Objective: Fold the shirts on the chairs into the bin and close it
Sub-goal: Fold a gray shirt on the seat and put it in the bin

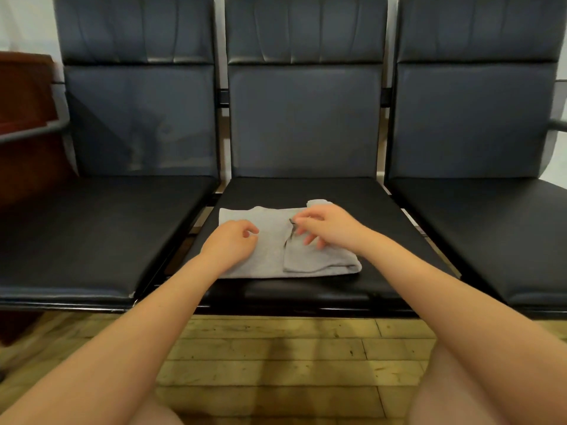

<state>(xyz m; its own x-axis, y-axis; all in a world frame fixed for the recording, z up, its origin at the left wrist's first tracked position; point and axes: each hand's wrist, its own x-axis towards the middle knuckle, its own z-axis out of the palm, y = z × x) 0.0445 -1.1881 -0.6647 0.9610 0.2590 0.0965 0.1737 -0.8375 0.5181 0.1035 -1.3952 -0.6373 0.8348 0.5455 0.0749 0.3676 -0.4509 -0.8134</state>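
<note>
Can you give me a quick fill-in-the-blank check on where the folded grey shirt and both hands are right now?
1. The folded grey cotton shirt lies on the ____ of the three black padded chair seats.
2. The floor below is made of ____ planks.
3. The left hand and right hand are both over the ____.

Missing words: middle; wooden; shirt

Bare seat [352, 191] around shirt [267, 259]
</note>
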